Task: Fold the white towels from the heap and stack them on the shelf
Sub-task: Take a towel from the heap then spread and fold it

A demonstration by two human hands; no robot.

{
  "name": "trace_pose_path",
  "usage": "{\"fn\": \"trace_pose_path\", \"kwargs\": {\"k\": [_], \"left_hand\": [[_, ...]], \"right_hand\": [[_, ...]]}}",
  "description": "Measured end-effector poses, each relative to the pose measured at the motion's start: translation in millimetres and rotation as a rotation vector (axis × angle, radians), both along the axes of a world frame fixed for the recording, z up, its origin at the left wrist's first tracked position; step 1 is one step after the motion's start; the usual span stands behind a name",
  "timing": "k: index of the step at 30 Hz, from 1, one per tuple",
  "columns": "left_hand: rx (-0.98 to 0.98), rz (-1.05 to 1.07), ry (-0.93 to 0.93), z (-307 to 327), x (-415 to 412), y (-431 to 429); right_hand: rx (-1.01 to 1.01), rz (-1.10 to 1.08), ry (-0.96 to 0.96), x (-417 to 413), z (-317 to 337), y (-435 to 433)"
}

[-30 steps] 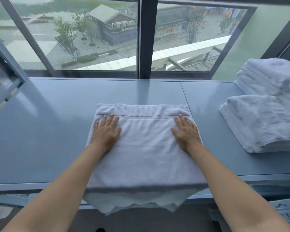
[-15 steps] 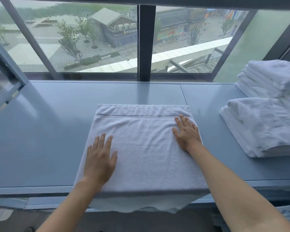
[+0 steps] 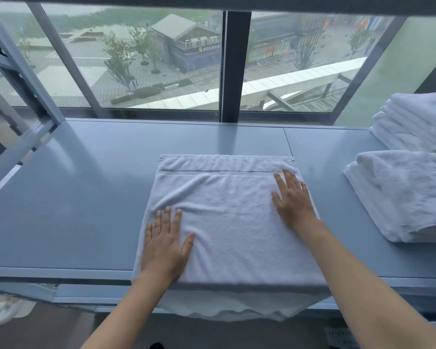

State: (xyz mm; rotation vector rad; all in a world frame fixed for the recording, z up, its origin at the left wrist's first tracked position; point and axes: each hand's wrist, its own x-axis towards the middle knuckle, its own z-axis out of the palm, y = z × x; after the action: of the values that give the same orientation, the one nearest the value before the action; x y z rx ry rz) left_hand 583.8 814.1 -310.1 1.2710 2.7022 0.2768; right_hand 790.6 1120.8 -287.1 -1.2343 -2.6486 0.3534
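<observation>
Grey-blue shelf top [image 3: 86,197]; white terry towel [image 3: 232,222] runs lengthwise away from the person; left hand [image 3: 165,248] presses flat nearest its overhanging front edge; right hand [image 3: 291,200], flat too, nearer the far hem.

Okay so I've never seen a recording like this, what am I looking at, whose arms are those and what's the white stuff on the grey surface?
No machine here: these are a person's two bare arms, seen by a wide-angle camera worn on the head, looking forward and down. Every picture comes from that camera. On the grey shelf below the window lies a partly folded white towel, its near edge hanging over the front. The left hand and the right hand lie flat on it, fingers straight; nothing is gripped. To the right sit a near stack and a far stack of folded towels.
</observation>
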Motion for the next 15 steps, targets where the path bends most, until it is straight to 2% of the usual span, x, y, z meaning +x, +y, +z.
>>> {"fn": "trace_pose_path", "kwargs": {"k": [3,7,9,12,15], "left_hand": [[-0.012,0.006,0.005,0,2,2],[-0.047,0.052,-0.007,4,14,15],[-0.040,-0.024,-0.029,5,33,28],[0.000,-0.260,0.006,1,74,44],[0.027,-0.327,0.042,1,98,52]], "right_hand": [[-0.041,0.002,0.142,26,7,-59],[-0.049,-0.041,-0.051,79,-5,-105],[-0.072,-0.059,-0.111,87,-15,-108],[-0.065,-0.029,-0.126,76,-16,-106],[-0.058,0.003,-0.162,72,-15,-102]]}}
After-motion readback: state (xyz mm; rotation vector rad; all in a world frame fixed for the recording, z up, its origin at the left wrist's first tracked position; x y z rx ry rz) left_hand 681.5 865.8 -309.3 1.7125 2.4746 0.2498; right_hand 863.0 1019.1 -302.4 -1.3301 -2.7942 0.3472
